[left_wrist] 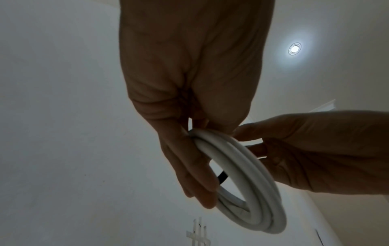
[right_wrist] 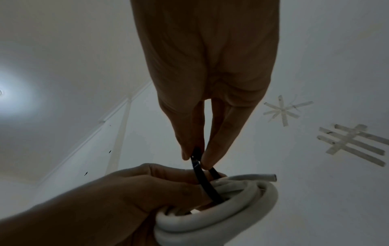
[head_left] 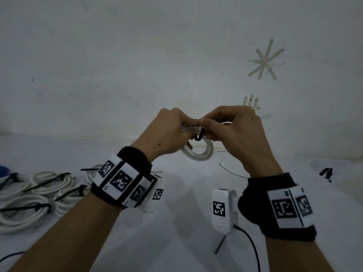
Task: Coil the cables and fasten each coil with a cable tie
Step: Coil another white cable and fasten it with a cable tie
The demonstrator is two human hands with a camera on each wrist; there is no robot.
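I hold a coil of white cable [head_left: 198, 154] [left_wrist: 248, 186] [right_wrist: 221, 216] in the air above the white table. My left hand [head_left: 174, 132] [left_wrist: 189, 149] [right_wrist: 126, 199] grips the top of the coil, fingers curled round its strands. A black cable tie [head_left: 200, 134] [right_wrist: 202, 176] loops round the coil at that spot. My right hand [head_left: 225, 130] [right_wrist: 200, 158] pinches the two ends of the tie between thumb and finger, just above the coil. The cable's cut end [right_wrist: 271, 177] sticks out to the right.
Several tied white coils [head_left: 35, 193] with black ties lie on the table [head_left: 176, 242] at the left. A loose black tie [head_left: 231, 171] lies under my right wrist, more at the right edge [head_left: 326, 173]. Tape marks [head_left: 265, 59] are stuck on the wall.
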